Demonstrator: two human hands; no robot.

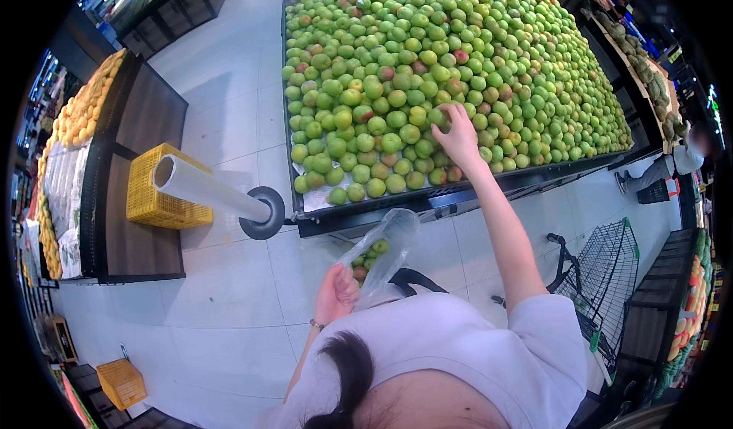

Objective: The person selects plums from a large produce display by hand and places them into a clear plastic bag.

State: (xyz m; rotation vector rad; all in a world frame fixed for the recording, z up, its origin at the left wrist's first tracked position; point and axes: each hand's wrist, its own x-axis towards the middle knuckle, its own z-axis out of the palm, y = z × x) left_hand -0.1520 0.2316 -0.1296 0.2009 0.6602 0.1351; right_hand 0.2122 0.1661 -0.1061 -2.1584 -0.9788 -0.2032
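Note:
A clear plastic bag hangs from my left hand, which grips its rim in a closed fist. Several green and reddish plums show through the bag. My right hand reaches over the front part of a large heap of green plums. Its thumb and fingers curve around a green plum that is still among the others. The palm side of this hand is partly hidden.
The heap lies in a black display stand. Left of it are a white tube on a round base and a yellow crate. A wire shopping cart stands at right. Farther right is a person near a black basket.

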